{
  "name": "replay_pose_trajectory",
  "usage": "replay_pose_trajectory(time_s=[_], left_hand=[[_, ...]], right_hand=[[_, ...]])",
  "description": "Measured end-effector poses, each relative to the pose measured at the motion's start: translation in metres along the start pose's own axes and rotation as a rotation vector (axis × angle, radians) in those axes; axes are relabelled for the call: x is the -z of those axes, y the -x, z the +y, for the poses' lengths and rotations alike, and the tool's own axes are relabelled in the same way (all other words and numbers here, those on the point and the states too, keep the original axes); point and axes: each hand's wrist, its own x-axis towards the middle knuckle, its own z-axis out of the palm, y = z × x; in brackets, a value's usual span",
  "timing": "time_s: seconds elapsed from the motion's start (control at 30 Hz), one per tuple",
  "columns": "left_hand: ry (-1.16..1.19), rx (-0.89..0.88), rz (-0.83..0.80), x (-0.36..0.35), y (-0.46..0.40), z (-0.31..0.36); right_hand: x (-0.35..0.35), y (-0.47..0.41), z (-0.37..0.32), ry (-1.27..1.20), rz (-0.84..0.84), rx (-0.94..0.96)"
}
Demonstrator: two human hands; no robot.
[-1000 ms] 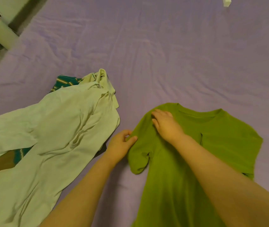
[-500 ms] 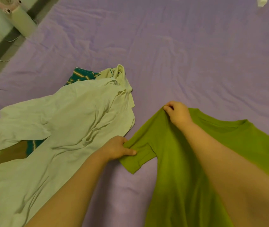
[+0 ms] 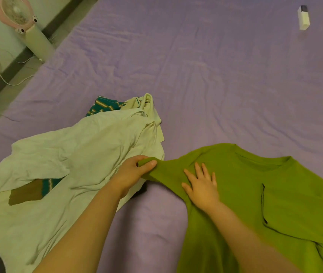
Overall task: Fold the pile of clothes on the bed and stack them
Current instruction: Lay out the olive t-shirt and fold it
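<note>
Since half a second ago the right hand (image 3: pixel 202 186) has dropped flat, fingers spread, onto the green T-shirt (image 3: pixel 255 194) on the bed (image 3: pixel 196 75), while the left hand (image 3: pixel 135 172) pinches its sleeve (over the pale pile (image 3: pixel 68 164)), which could snag and bunch the fold

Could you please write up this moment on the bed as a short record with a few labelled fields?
surface: purple bed sheet, wrinkled
garment in work: green T-shirt, spread flat, chest pocket up
left hand: pinches the end of the T-shirt's sleeve
right hand: lies flat on the T-shirt, fingers spread
unfolded pile: pale green shirt over a teal striped garment, left of the T-shirt
also on bed: small white object, far right
beside bed: pink fan
</note>
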Motion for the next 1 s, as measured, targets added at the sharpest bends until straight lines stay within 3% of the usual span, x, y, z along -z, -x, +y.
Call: replay_pose_trajectory(time_s=[0.1, 0.2, 0.27, 0.4, 0.5, 0.57, 0.63, 0.73, 0.87, 1.0], left_hand=[[0.002, -0.044, 0.016, -0.012, 0.002, 0.006], [-0.109, -0.096, -0.011, -0.039, 0.002, 0.021], [-0.168, -0.096, -0.037, -0.065, 0.002, 0.034], [0.148, 0.163, -0.370, -0.127, 0.013, 0.055], [0.281, 0.203, -0.402, -0.159, 0.012, 0.044], [0.235, 0.139, -0.273, -0.165, 0.007, 0.029], [0.107, 0.072, -0.079, -0.159, -0.002, 0.011], [-0.208, -0.002, 0.094, -0.144, -0.016, -0.013], [-0.497, 0.014, 0.048, -0.145, -0.015, -0.037], [-0.576, -0.007, -0.023, -0.154, -0.004, -0.060]], right_hand=[[0.016, -0.001, 0.000, -0.314, 0.087, -0.013], [0.038, 0.009, -0.003, -0.942, 0.125, -0.093], [0.054, 0.023, -0.002, -1.342, 0.044, -0.226], [0.064, 0.046, 0.028, -1.920, -0.036, -0.359], [0.056, 0.060, 0.060, -2.113, 0.074, -0.402], [0.045, 0.067, 0.075, -1.901, 0.161, -0.474], [0.032, 0.070, 0.088, -1.497, 0.299, -0.615], [0.018, 0.069, 0.102, -1.052, 0.358, -0.520], [0.014, 0.057, 0.109, -0.391, 0.428, -0.331], [0.013, 0.041, 0.108, -0.222, 0.316, -0.277]])
